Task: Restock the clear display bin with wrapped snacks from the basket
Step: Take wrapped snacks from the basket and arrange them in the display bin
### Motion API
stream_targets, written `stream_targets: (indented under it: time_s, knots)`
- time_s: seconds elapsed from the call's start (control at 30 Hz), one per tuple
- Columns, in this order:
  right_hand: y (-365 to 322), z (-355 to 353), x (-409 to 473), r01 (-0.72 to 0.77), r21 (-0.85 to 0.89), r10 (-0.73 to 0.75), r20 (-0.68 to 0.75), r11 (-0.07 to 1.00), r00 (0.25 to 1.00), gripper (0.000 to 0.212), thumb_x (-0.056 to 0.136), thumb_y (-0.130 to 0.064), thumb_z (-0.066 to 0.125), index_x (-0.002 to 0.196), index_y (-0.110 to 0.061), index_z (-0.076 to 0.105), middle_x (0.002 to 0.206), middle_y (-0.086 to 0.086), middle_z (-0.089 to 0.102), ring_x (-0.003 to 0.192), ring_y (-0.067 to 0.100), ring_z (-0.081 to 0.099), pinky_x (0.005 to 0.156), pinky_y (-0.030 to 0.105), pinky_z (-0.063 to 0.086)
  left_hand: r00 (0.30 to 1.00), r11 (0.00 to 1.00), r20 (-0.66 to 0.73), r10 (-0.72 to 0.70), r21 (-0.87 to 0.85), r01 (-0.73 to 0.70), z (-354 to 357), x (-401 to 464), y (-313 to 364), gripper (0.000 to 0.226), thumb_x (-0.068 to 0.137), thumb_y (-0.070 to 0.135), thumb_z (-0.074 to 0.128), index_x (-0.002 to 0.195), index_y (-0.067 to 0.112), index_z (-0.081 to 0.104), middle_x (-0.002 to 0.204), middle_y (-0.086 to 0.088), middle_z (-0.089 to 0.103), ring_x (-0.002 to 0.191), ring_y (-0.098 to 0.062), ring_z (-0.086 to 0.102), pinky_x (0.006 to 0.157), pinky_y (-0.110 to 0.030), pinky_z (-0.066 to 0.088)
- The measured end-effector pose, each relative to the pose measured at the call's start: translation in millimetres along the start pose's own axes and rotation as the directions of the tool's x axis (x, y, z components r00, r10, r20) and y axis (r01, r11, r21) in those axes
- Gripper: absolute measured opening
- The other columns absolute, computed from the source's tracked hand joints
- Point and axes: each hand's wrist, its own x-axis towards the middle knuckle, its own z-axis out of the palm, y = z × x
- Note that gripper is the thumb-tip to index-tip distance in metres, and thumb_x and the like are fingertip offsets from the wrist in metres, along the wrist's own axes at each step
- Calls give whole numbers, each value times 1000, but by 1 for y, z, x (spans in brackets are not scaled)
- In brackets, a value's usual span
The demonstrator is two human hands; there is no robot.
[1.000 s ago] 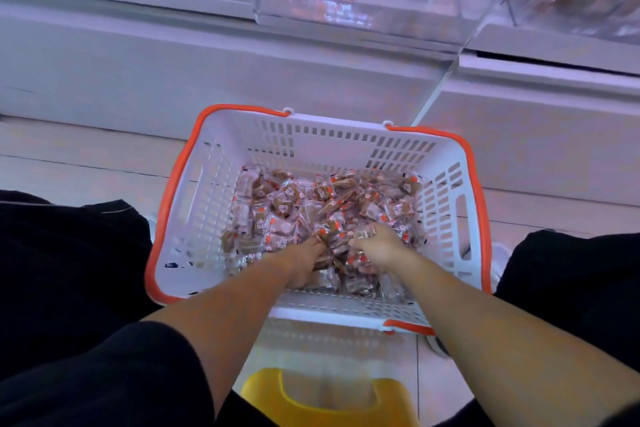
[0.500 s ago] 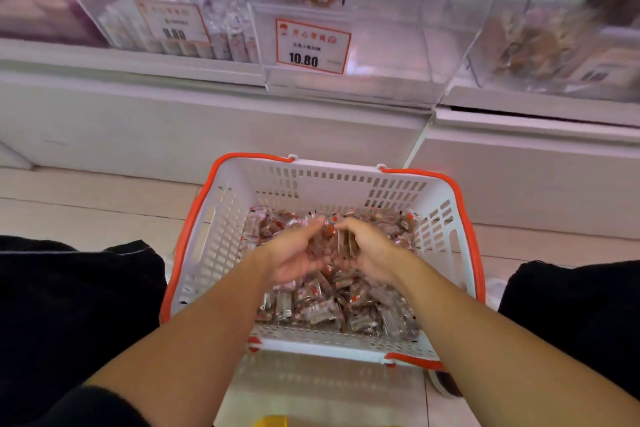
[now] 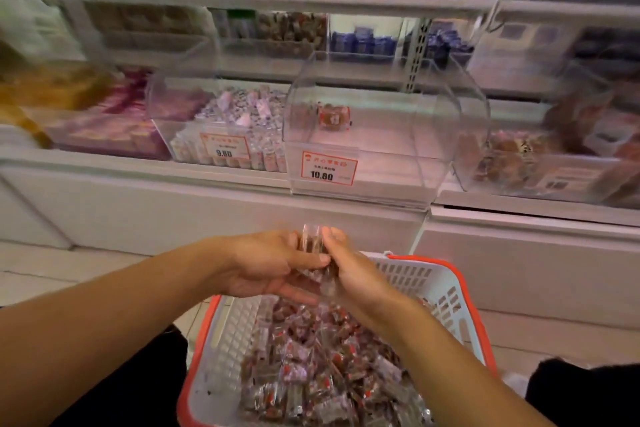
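Both forearms reach forward and meet above the white slotted plastic basket [image 3: 446,291] with its orange rim, well below the clear, curved-front display bin [image 3: 381,135], which holds a single wrapped piece. The left hand [image 3: 266,267] and right hand [image 3: 356,274] are cupped together, each grip curled round a shared bunch of glossy wrapped snacks [image 3: 313,250]. More fill the basket.
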Motion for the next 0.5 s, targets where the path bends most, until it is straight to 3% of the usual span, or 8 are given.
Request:
stream_targets:
  time_s: [0.07,0.13,0.27,0.4,0.47,0.5]
  knots:
    - [-4,9,-4,28,24,-27,-9,999,1000,46,104,-44,31,144,-21,36,139,13,56,129,25,55,110,50,42,999,1000,49,-11,-24,12,-2,-5,1,31,89,10,62,120,8,61,114,-13,68,107,-30,65,93,-45,54]
    - [-8,9,-7,80,-57,-82,-27,995,996,50,98,-51,28,145,-32,33,140,6,55,128,21,55,109,49,43,996,997,87,-2,-72,8,-4,-2,5,34,86,11,64,119,6,61,114,-15,68,107,-31,65,88,-41,56]
    - [-13,0,-8,194,-282,-217,-55,940,975,59,91,-55,24,135,-26,51,129,4,63,121,16,60,107,43,46,989,980,149,10,-199,20,-1,9,4,28,86,9,66,114,5,66,117,-22,65,110,-34,63,89,-42,57]
    - [-22,-5,-3,208,-362,-224,-2,909,975,64,94,-62,17,126,-29,62,115,0,72,107,12,67,93,33,54,968,991,252,14,-130,20,-12,7,11,24,85,7,68,109,5,69,111,-18,69,103,-29,68,80,-32,59]
    - [-38,-13,-4,234,-324,-215,94,916,972,54,99,-57,29,133,-28,58,123,4,68,105,19,64,87,31,52,956,999,294,9,-40,3,-23,2,26,27,86,10,65,113,5,66,110,-17,69,98,-26,70,74,-26,58]
    - [-48,-18,-6,265,-313,-223,162,912,961,45,100,-45,41,138,-26,54,129,6,65,108,22,62,89,31,51,951,1000,310,13,22,-21,-27,0,35,27,86,12,64,112,7,65,109,-17,70,96,-24,70,72,-24,58]
